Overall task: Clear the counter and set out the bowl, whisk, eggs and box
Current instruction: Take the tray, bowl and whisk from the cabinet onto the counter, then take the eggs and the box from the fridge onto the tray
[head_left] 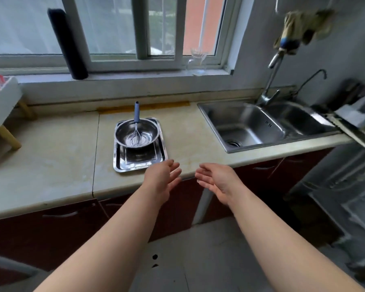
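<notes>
Little is judged done: the round steel bowl (136, 133), with the blue-handled wire whisk (136, 128) inside, is stacked on the rectangular steel tray (140, 163), left of the double steel sink (251, 125) on the pale stone surface (51, 157), while the left hand (162, 178) and right hand (216, 180) are held before the tray with each grip apart and empty, and no eggs or box are seen.

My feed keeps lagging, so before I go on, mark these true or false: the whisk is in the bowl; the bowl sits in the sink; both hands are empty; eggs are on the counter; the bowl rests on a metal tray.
1. The whisk is in the bowl. True.
2. The bowl sits in the sink. False: it is on the counter, left of the sink.
3. Both hands are empty. True: left hand and right hand are open, holding nothing.
4. Eggs are on the counter. False: none are visible.
5. The bowl rests on a metal tray. True.
</notes>
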Tool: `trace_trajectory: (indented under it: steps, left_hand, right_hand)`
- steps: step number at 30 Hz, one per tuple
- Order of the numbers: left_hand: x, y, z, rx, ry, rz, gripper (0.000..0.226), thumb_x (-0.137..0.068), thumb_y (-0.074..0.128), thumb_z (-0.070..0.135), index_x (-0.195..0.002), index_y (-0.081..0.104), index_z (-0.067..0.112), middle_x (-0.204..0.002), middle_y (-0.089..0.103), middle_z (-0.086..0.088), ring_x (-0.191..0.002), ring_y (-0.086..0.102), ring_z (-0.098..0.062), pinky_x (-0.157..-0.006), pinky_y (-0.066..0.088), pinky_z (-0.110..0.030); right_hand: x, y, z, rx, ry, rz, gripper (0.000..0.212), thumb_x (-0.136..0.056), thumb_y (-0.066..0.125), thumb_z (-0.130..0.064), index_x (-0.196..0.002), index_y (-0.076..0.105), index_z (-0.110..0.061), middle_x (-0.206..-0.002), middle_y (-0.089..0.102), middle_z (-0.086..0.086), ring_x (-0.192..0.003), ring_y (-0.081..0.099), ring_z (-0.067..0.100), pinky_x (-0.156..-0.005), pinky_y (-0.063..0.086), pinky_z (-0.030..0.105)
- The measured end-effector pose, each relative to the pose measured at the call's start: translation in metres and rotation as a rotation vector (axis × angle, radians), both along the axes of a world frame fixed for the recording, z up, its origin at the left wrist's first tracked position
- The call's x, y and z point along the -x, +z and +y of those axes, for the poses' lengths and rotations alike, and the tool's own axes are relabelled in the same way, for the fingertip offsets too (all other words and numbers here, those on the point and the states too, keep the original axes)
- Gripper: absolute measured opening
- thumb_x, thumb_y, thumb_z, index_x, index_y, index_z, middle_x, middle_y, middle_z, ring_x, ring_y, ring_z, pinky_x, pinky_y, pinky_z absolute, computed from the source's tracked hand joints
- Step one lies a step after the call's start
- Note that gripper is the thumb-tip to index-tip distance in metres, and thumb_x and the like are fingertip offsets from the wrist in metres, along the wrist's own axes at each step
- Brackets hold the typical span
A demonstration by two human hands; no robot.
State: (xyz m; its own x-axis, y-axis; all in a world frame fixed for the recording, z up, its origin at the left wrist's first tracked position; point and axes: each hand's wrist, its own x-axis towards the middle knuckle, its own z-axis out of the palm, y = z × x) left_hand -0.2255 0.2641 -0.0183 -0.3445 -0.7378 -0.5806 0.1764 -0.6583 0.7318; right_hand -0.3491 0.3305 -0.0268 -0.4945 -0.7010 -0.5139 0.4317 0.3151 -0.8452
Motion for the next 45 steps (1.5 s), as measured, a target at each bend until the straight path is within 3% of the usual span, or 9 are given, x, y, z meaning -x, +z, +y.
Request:
trace_trajectory:
  steps: [4, 10, 14, 17, 28, 33, 39, 42, 45]
  left_hand:
    - [0.030, 0.030, 0.026, 0.035, -0.094, 0.063, 0.024, -0.098, 0.045, 0.015, -0.119, 0.055, 0.010, -0.104, 0.065, -0.004, -0.103, 0.061, -0.022, -0.097, 0.048, -0.037]
    - [0.090, 0.066, 0.055, 0.061, -0.283, 0.127, 0.021, -0.098, 0.044, 0.016, -0.115, 0.056, 0.011, -0.098, 0.065, -0.001, -0.092, 0.063, -0.017, -0.086, 0.049, -0.032]
    - [0.129, 0.083, 0.074, 0.039, -0.452, 0.140, 0.020, -0.096, 0.048, 0.015, -0.112, 0.058, 0.009, -0.099, 0.066, -0.005, -0.098, 0.063, -0.021, -0.084, 0.052, -0.034]
    - [0.156, 0.093, 0.091, 0.039, -0.594, 0.139, 0.021, -0.097, 0.048, 0.017, -0.113, 0.060, 0.011, -0.096, 0.067, -0.002, -0.094, 0.063, -0.019, -0.075, 0.052, -0.029]
    - [0.255, 0.117, 0.211, 0.019, -1.115, 0.193, 0.027, -0.096, 0.047, 0.016, -0.119, 0.059, 0.007, -0.100, 0.067, -0.007, -0.080, 0.063, -0.017, -0.077, 0.051, -0.030]
    - [0.279, 0.127, 0.277, 0.023, -1.277, 0.225, 0.014, -0.097, 0.049, 0.015, -0.104, 0.059, 0.008, -0.090, 0.064, -0.004, -0.077, 0.060, -0.017, -0.080, 0.048, -0.032]
    - [0.328, 0.133, 0.354, 0.108, -1.374, 0.234, 0.017, -0.096, 0.050, 0.013, -0.111, 0.057, 0.007, -0.093, 0.065, -0.006, -0.081, 0.062, -0.019, -0.087, 0.047, -0.035]
    - [0.352, 0.136, 0.392, 0.159, -1.394, 0.238, 0.017, -0.096, 0.051, 0.013, -0.112, 0.056, 0.007, -0.097, 0.064, -0.007, -0.087, 0.061, -0.021, -0.089, 0.047, -0.036]
    - [0.381, 0.137, 0.431, 0.210, -1.405, 0.239, 0.027, -0.096, 0.053, 0.016, -0.121, 0.055, 0.007, -0.112, 0.062, -0.009, -0.107, 0.057, -0.024, -0.101, 0.044, -0.038]
  right_hand:
    - [0.025, 0.035, 0.033, 0.082, -0.082, 0.031, 0.011, -0.096, 0.050, -0.015, -0.092, 0.059, -0.011, -0.087, 0.064, 0.007, -0.077, 0.063, 0.017, -0.081, 0.051, 0.030]
    - [0.061, 0.081, 0.084, 0.156, -0.274, 0.095, 0.014, -0.095, 0.051, -0.015, -0.086, 0.061, -0.012, -0.087, 0.064, 0.007, -0.079, 0.063, 0.017, -0.080, 0.051, 0.029]
    - [0.082, 0.103, 0.119, 0.182, -0.447, 0.145, 0.017, -0.097, 0.050, -0.015, -0.104, 0.061, -0.005, -0.092, 0.064, 0.011, -0.080, 0.063, 0.017, -0.084, 0.052, 0.029]
    - [0.095, 0.114, 0.147, 0.153, -0.563, 0.198, 0.015, -0.096, 0.051, -0.016, -0.100, 0.062, -0.007, -0.094, 0.066, 0.011, -0.085, 0.065, 0.020, -0.085, 0.053, 0.031]
    - [0.116, 0.140, 0.311, 0.063, -1.139, 0.313, 0.009, -0.095, 0.052, -0.013, -0.092, 0.060, -0.010, -0.084, 0.064, 0.008, -0.073, 0.061, 0.017, -0.069, 0.049, 0.024]
    - [0.119, 0.148, 0.380, -0.003, -1.278, 0.370, 0.011, -0.094, 0.054, -0.012, -0.084, 0.058, -0.013, -0.080, 0.063, 0.007, -0.070, 0.060, 0.017, -0.069, 0.048, 0.025]
    - [0.149, 0.155, 0.467, -0.242, -1.389, 0.560, 0.020, -0.092, 0.055, -0.013, -0.074, 0.061, -0.018, -0.087, 0.062, 0.010, -0.084, 0.056, 0.021, -0.075, 0.051, 0.036]
    - [0.171, 0.164, 0.510, -0.382, -1.399, 0.655, 0.018, -0.093, 0.053, -0.016, -0.095, 0.070, -0.010, -0.090, 0.067, 0.006, -0.090, 0.061, 0.025, -0.078, 0.046, 0.032]
    - [0.196, 0.173, 0.549, -0.478, -1.385, 0.702, 0.025, -0.096, 0.048, -0.014, -0.113, 0.065, -0.005, -0.120, 0.065, 0.014, -0.114, 0.058, 0.031, -0.090, 0.048, 0.038]
